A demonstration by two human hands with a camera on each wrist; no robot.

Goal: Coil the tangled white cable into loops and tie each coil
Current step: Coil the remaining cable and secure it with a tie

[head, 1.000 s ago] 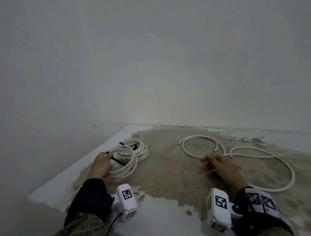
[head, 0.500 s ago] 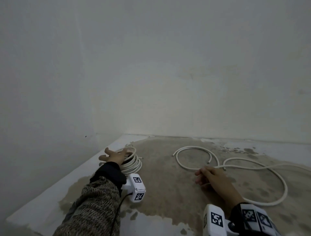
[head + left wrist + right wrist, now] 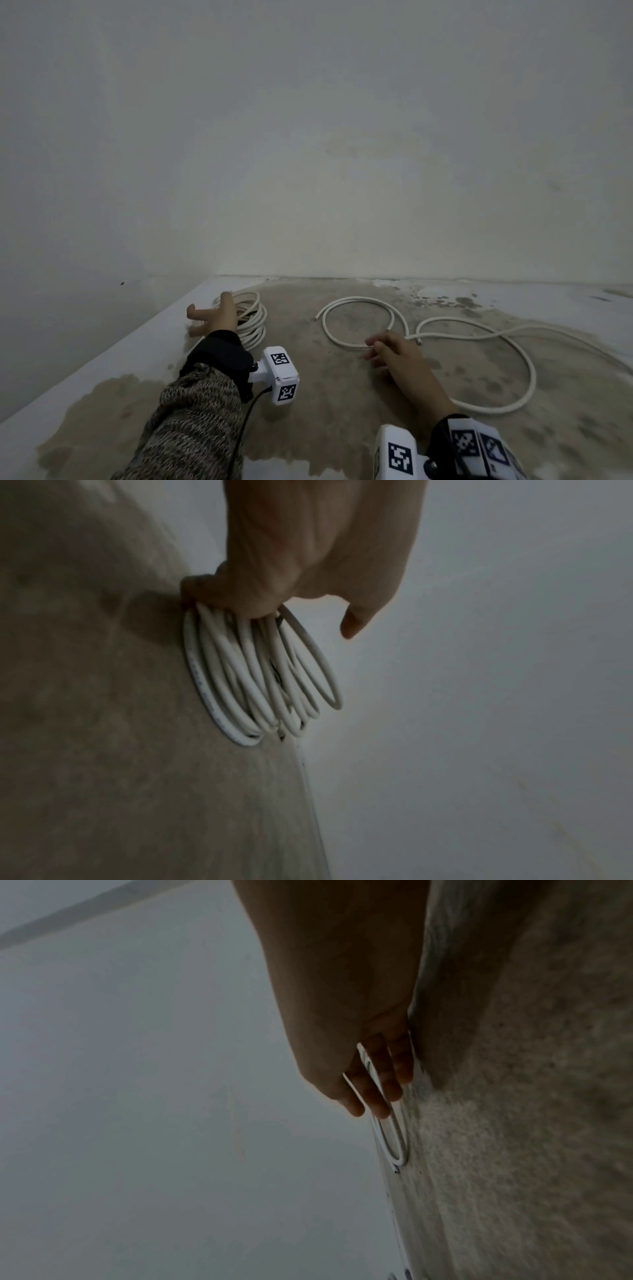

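Since a second ago my left hand [image 3: 219, 317] pushed the coiled cable [image 3: 251, 320] toward the wall, fingers now spread; right hand [image 3: 399, 356] rests relaxed over the loose cable [image 3: 479, 337].

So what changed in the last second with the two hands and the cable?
The left hand pushed the coiled bundle away toward the wall corner, going from curled at its near rim to fingers spread, still touching it. The right hand stayed resting at the loose cable, which lies uncoiled on the floor as before.
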